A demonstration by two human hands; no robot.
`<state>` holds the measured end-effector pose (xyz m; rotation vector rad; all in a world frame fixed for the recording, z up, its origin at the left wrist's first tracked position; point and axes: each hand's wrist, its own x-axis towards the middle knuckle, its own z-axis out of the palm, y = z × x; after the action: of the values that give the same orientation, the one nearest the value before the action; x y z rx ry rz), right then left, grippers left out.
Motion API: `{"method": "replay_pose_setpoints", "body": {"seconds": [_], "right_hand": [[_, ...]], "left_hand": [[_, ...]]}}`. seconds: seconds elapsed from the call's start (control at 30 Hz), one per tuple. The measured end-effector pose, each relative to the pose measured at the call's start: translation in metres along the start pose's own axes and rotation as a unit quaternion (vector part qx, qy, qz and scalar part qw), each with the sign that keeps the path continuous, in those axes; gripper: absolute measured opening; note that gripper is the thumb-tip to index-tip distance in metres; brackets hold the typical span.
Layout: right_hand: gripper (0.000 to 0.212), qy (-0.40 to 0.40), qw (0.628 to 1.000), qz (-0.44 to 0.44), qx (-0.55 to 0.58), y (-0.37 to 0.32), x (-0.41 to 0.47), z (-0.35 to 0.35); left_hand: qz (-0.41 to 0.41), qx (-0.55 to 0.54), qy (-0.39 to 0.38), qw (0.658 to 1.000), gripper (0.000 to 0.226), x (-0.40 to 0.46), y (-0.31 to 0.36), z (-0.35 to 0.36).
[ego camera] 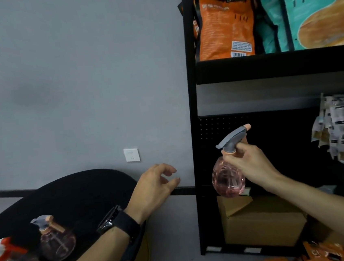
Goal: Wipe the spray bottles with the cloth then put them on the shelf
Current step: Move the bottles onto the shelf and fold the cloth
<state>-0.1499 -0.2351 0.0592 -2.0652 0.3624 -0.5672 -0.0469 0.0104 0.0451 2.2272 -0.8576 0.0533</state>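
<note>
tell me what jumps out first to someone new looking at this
The pink spray bottle held up by its neck in the right hand, in front of the black shelf. Next, the orange bags on the upper shelf level, and the empty left hand beside the round black table.

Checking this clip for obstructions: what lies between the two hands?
In the head view, only the shelf's black upright post and grey wall lie between the open left hand and the right hand gripping the pink spray bottle.

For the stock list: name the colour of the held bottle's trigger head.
Grey, with a peach nozzle tip, on the pink spray bottle; head view.
</note>
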Motion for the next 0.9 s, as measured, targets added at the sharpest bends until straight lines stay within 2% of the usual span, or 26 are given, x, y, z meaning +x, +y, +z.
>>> {"method": "replay_pose_setpoints", "body": {"seconds": [0.47,0.9], "right_hand": [[0.016,0.034,0.998,0.047,0.032,0.045,0.081,0.034],[0.007,0.040,0.996,0.073,0.043,0.065,0.094,0.058]], "left_hand": [[-0.004,-0.001,-0.019,1.000,0.015,0.021,-0.020,0.018],[-0.023,0.020,-0.039,0.999,0.013,0.029,-0.039,0.031]]}}
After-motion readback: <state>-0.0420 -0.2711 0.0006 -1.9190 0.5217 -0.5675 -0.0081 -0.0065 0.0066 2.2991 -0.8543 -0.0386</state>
